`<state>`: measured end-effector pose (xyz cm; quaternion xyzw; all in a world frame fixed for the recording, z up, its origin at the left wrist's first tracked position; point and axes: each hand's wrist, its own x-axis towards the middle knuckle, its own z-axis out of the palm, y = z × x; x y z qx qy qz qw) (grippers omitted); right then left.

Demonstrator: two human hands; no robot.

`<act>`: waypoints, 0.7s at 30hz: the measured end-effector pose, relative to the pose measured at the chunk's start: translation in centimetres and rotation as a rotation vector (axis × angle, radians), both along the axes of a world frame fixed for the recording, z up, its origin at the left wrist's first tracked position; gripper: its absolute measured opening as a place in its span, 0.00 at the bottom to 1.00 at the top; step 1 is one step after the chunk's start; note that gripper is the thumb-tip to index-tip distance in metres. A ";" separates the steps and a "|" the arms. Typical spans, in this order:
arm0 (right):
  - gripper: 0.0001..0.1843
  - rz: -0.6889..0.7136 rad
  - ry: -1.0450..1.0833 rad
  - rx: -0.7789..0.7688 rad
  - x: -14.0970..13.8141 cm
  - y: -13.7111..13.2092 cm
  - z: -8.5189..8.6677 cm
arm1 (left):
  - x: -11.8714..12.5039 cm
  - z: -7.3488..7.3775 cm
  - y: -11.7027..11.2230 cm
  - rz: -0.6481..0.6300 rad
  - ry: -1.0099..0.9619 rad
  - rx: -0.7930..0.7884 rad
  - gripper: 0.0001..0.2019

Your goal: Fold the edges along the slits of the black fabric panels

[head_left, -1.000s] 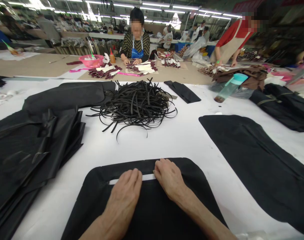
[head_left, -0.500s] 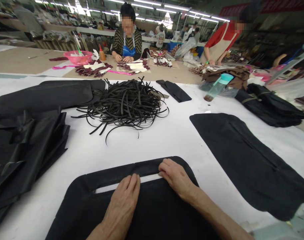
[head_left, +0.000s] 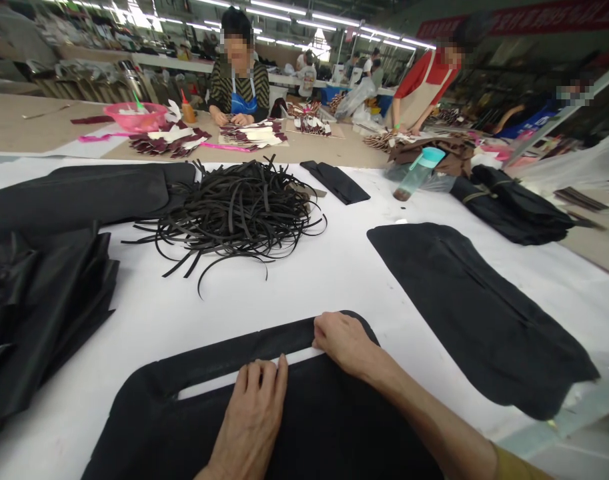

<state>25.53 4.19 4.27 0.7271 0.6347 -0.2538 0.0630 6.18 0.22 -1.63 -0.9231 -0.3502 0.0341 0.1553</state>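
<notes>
A black leather-like panel (head_left: 139, 420) with rounded corners lies at the near edge of the white work surface. A long narrow slot (head_left: 209, 384) runs across its upper part, and white shows through it. My left hand (head_left: 254, 413) rests on the panel just below the slot, fingers stretched and slightly apart, fingertips at the slot's lower edge. At the slot's right end, my right hand (head_left: 345, 343) has its fingers curled closed on the panel's upper band. The tips of the right fingers are partly hidden.
Beyond the panel lies a tangled heap of thin black strips (head_left: 244, 207). Folded black pieces (head_left: 39, 320) are stacked at left. Another slotted black panel (head_left: 484, 313) lies at right, near a teal-lidded bottle (head_left: 417, 177). Two people work at the brown table (head_left: 344, 152) beyond.
The view has shifted slightly to the right. My left fingers have spread a little at the slot's lower edge, and my right fingers have curled in tighter at its right end.
</notes>
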 end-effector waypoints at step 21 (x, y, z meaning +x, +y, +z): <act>0.04 -0.154 0.131 0.013 4.0 -0.8 -1.2 | 4.5 1.0 0.7 0.133 0.012 -0.030 0.41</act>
